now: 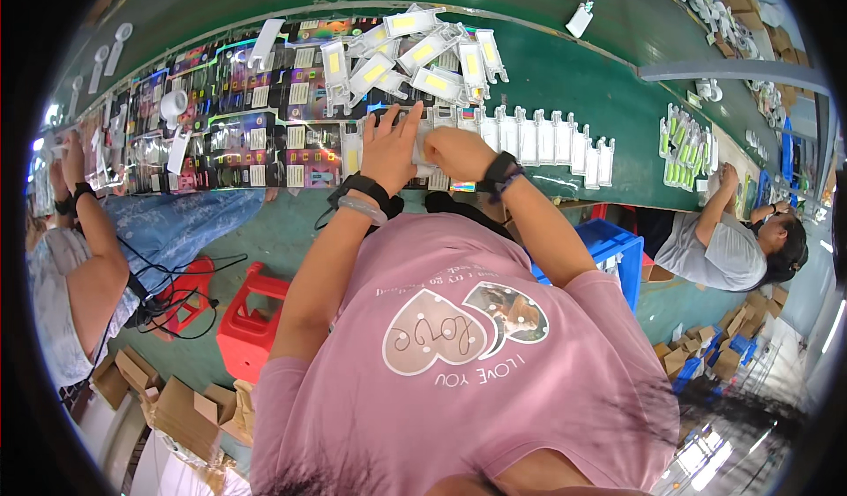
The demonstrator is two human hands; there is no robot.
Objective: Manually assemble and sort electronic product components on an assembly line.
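Both my hands work at the near edge of the green table (565,82): left hand (388,148) fingers spread flat, pinning a clear plastic pack (423,139), right hand (454,152) curled over it, beside the overlapped row of packs (556,143) running right within easy reach.

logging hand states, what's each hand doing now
left hand: open, fingers spread flat on a clear pack
right hand: closed, pressing on the same pack
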